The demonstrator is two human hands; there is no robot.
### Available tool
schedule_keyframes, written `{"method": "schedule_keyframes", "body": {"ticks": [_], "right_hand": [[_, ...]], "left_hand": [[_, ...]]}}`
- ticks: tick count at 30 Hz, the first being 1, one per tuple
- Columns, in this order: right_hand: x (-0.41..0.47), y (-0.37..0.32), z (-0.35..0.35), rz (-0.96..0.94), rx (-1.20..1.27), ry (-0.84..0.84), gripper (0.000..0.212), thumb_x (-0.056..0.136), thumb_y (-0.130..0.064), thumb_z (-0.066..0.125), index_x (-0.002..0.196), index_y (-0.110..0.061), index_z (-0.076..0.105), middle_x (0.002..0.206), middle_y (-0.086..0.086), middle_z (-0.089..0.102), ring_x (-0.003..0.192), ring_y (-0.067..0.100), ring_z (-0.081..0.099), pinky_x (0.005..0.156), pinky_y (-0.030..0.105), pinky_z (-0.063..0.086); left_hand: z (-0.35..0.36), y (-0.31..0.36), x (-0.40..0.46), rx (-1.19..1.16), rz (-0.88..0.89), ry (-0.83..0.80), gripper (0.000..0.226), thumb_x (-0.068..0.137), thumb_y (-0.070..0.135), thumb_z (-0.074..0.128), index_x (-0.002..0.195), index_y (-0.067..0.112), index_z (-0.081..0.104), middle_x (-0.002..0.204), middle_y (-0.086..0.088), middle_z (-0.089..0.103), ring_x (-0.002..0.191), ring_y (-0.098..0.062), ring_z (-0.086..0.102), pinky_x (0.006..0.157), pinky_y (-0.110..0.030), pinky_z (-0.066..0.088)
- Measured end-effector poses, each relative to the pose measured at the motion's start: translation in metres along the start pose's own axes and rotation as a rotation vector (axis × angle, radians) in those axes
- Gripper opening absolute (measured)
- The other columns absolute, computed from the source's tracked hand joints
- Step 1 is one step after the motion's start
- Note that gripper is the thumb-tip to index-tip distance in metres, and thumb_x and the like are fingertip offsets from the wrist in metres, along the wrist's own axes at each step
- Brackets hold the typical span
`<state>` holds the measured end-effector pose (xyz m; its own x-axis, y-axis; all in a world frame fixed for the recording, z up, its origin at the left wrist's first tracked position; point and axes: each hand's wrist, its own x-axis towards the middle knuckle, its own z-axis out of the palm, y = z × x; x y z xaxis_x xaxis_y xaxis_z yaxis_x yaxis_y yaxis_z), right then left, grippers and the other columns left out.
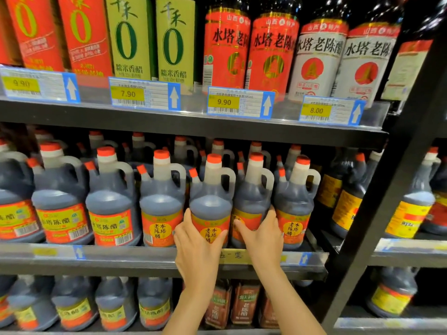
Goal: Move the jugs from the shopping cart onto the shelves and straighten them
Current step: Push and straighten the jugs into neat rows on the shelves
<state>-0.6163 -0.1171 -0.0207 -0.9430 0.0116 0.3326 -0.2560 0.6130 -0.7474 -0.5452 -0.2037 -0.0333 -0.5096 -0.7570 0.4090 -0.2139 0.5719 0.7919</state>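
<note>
1. A supermarket aisle, its dark metal shelves packed with vinegar: a person stands at the middle shelf (150, 256), both bare arms reaching up from the bottom of the view.
2. Nearest, the left hand (197, 240) wraps the lower front of one dark jug (210, 211) with an orange cap, thumb on its left flank and fingers curled across the red-and-yellow label.
3. The right hand (262, 232) grips the neighbouring jug (249, 201) just to the right, thumb across its label, fingers reaching round its far side.
4. Both jugs stand upright at the shelf's front edge, touching each other, in a front row of matching jugs. The left-held jug faces label-forward; its neighbour looks turned slightly aside.
5. The shopping cart is out of view.
6. Behind, further rows of jugs (179, 151) fill the shelf to the back.
7. Above, tall bottles (226, 49) stand over yellow price tags (240, 102).
8. The risk, on this showing: the row is tight, so twisting either jug could drag its neighbour askew, and a pull outward could tip a heavy jug off the front lip.
</note>
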Motion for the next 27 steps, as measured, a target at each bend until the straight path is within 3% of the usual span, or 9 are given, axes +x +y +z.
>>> {"method": "schedule_keyframes", "body": {"ticks": [2,8,12,15,18,27], "right_hand": [[-0.003,0.008,-0.005,-0.044,0.055,-0.039,0.086,0.072,-0.051,0.072,0.137,-0.008,0.036,0.133,0.009,0.054,0.123,0.028,0.051,0.096,0.047,0.045],[-0.005,0.021,-0.024,-0.123,0.187,-0.145,0.083,0.072,-0.04,0.077,0.141,-0.019,0.034,0.133,-0.003,0.054,0.12,0.016,0.053,0.097,0.038,0.049],[-0.01,0.022,-0.016,-0.123,0.176,-0.117,0.098,0.066,-0.062,0.067,0.145,-0.019,0.026,0.14,0.0,0.046,0.128,0.02,0.047,0.1,0.043,0.047],[-0.015,0.017,-0.011,-0.104,0.093,-0.032,0.1,0.067,-0.052,0.077,0.143,-0.012,0.028,0.137,0.007,0.039,0.128,0.022,0.041,0.095,0.035,0.046],[-0.015,0.014,-0.006,-0.086,0.037,0.017,0.103,0.066,-0.049,0.078,0.144,-0.009,0.024,0.135,0.01,0.038,0.128,0.025,0.04,0.091,0.037,0.046],[0.001,0.033,-0.016,-0.101,0.215,-0.141,0.096,0.064,-0.045,0.082,0.142,-0.016,0.033,0.138,0.002,0.046,0.126,0.019,0.047,0.101,0.042,0.046]], "left_hand": [[-0.001,-0.002,0.001,0.01,-0.007,-0.004,0.093,0.071,0.045,0.075,0.144,0.013,0.027,0.13,-0.011,0.043,0.125,-0.029,0.039,0.08,-0.046,0.048],[-0.001,-0.003,0.003,0.013,0.006,-0.02,0.092,0.073,0.046,0.073,0.144,0.012,0.026,0.132,-0.011,0.04,0.121,-0.031,0.046,0.076,-0.045,0.049],[-0.003,-0.002,0.003,0.004,-0.006,-0.025,0.091,0.072,0.046,0.073,0.144,0.013,0.027,0.132,-0.01,0.042,0.12,-0.031,0.047,0.077,-0.046,0.049],[-0.004,-0.003,0.004,0.006,-0.004,-0.021,0.092,0.071,0.048,0.074,0.143,0.014,0.029,0.131,-0.009,0.043,0.122,-0.029,0.047,0.078,-0.045,0.048],[-0.005,-0.004,0.004,0.001,-0.004,-0.017,0.092,0.07,0.049,0.074,0.142,0.014,0.03,0.132,-0.008,0.043,0.124,-0.028,0.045,0.08,-0.045,0.048],[-0.007,-0.009,0.008,-0.004,-0.004,-0.02,0.091,0.069,0.048,0.076,0.141,0.015,0.031,0.135,-0.007,0.043,0.128,-0.027,0.042,0.086,-0.046,0.046]]}}
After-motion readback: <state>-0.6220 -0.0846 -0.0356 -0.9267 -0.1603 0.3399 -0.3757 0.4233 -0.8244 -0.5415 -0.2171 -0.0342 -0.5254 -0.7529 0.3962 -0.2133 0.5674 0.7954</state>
